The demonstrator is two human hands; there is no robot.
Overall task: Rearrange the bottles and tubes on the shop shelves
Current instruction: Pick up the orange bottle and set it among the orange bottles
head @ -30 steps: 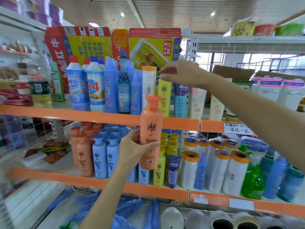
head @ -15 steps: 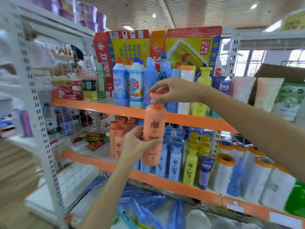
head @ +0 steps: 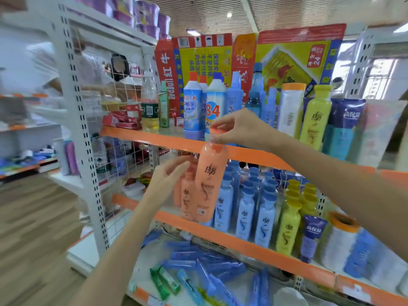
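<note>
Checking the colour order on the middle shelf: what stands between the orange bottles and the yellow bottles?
In the head view, rows of light blue bottles stand between the orange bottles and the yellow bottles.

Orange bottles and blue bottles crowd the middle shelf; open aisle lies left of the upright.

A white bottle on the upper shelf carried a large "84" in orange-red. The red carton behind it read "RedBull" on its side panel. Farther right, a yellow-and-red carton bore "24". The other labels were in Chinese characters, mostly blurred.
</note>
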